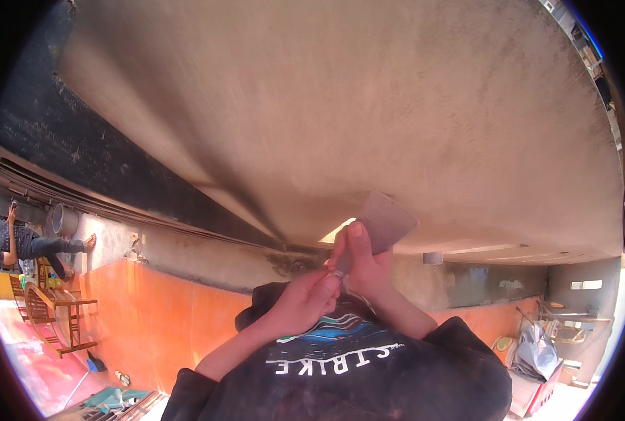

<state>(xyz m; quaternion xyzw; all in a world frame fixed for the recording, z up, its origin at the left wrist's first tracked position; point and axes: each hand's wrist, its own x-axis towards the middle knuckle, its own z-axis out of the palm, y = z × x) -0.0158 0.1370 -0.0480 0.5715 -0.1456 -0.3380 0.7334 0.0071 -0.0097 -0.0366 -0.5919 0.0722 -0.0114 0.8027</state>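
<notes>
A scraper with a wide, flat grey blade [388, 223] is held up in front of my chest, its blade close to a broad brown-grey plastered surface [368, 105]. My right hand [367, 265] is closed around the tool near the blade, with the thumb pointing up along it. Just below and to the left, my left hand [305, 300] has its fingers closed at the narrow handle end [341, 266]. Whether the blade touches the plaster, I cannot tell. Fingers hide much of the handle.
An orange wall [165, 316] runs behind. At the left are another person [28, 245], a grey bucket [64, 219], a wooden chair [45, 309] and a blue dustpan [95, 363]. Grey plastic sheeting [535, 351] lies on items at the right. A dark band [109, 154] borders the plaster.
</notes>
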